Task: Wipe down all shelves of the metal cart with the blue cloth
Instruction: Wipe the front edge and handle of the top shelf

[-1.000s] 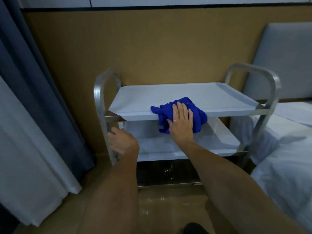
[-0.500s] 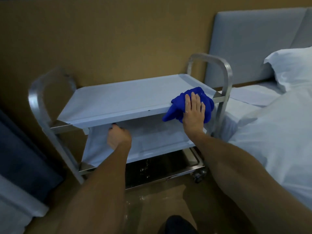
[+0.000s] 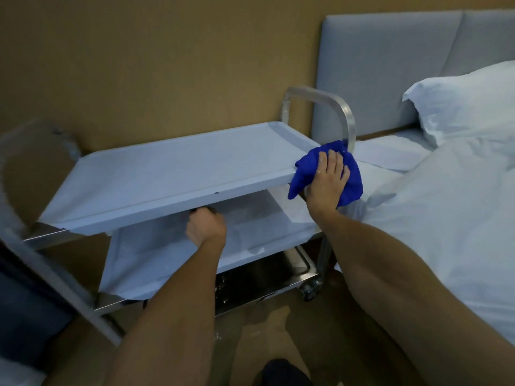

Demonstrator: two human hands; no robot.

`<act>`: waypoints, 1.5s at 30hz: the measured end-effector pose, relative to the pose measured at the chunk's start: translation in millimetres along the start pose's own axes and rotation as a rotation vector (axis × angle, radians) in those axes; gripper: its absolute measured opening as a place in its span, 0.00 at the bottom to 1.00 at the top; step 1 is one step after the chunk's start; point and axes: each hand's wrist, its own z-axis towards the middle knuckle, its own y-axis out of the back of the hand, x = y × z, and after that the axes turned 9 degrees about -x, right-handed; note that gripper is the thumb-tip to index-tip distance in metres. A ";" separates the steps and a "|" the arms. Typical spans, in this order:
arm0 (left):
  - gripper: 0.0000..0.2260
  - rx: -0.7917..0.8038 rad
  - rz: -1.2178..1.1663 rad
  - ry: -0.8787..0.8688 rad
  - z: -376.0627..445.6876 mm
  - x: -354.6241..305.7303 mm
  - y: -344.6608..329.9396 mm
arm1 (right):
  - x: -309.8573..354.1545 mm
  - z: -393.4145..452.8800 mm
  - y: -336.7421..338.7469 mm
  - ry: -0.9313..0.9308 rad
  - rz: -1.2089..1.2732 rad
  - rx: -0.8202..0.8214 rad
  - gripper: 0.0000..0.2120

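The metal cart has a pale top shelf [image 3: 167,174], a middle shelf [image 3: 156,254] and a dark, shiny bottom shelf [image 3: 264,277]. The bunched blue cloth [image 3: 354,176] sits on the top shelf's front right corner, beside the cart's right handle [image 3: 345,115]. My right hand [image 3: 327,182] lies flat over the cloth, fingers spread, pressing it onto the corner. My left hand [image 3: 206,227] is below the top shelf's front rim, its fingers curled up under that rim and holding it. The fingertips are hidden.
A bed with white covers [image 3: 446,218] and a pillow [image 3: 459,101] touches the cart's right side, with a grey headboard [image 3: 390,65] behind. A tan wall backs the cart. A dark curtain [image 3: 22,302] hangs at the left. The cart's wheel [image 3: 309,291] rests on the floor.
My right hand has slid the blue cloth along the top shelf's front edge from the middle to the right corner. My left hand moved from the left post to the front rim.
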 end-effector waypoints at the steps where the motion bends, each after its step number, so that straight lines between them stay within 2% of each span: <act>1: 0.08 -0.003 -0.019 0.007 0.3 -1.0 3.5 | 0.3 -1.9 3.0 0.022 -0.035 0.013 0.42; 5: 0.08 -0.094 -0.122 0.179 -1.9 22.3 27.4 | 16.2 -17.0 18.6 0.064 -0.143 0.063 0.43; 9: 0.22 -0.331 -0.143 0.293 2.8 64.4 70.8 | 52.9 -41.0 26.7 0.137 -0.164 0.048 0.40; 13: 0.34 -0.626 -0.055 0.500 49.1 125.7 111.0 | 92.4 -66.3 28.5 0.167 -0.092 0.096 0.45; 14: 0.39 -0.623 -0.034 0.516 59.7 141.3 122.3 | 99.2 -68.8 27.8 0.148 -0.071 0.084 0.44; 16: 0.44 -0.508 -0.088 0.445 68.3 163.8 141.0 | 105.6 -71.6 25.5 0.144 -0.067 0.060 0.42; 17: 0.43 -0.468 -0.167 0.403 69.0 168.0 148.8 | 106.0 -72.4 25.8 0.157 -0.078 0.070 0.42; 18: 0.41 -0.492 -0.244 0.384 70.7 172.3 153.3 | 105.5 -73.4 26.2 0.175 -0.082 0.080 0.43; 20: 0.32 -0.641 -0.368 0.407 70.3 178.5 164.0 | 107.5 -76.0 25.0 0.221 -0.070 0.077 0.44; 23: 0.25 -0.662 -0.388 0.417 72.3 182.6 180.6 | 120.6 -86.0 23.5 0.295 -0.073 0.041 0.44; 27: 0.24 -0.627 -0.292 0.367 75.3 188.6 185.6 | 167.4 -115.4 26.2 0.365 -0.090 0.033 0.44; 31: 0.23 -0.610 -0.254 0.342 73.8 197.0 189.3 | 234.5 -155.7 35.4 0.493 -0.056 0.008 0.37; 36: 0.21 -0.578 -0.263 0.326 72.0 205.1 198.3 | 306.1 -200.4 41.8 0.609 -0.058 -0.007 0.34; 42: 0.17 -0.568 -0.246 0.298 77.5 218.5 202.1 | 361.4 -229.0 51.0 0.751 -0.027 -0.002 0.37; 45: 0.23 -0.535 -0.305 0.255 76.3 230.9 204.3 | 399.7 -247.6 62.6 0.913 0.042 -0.002 0.32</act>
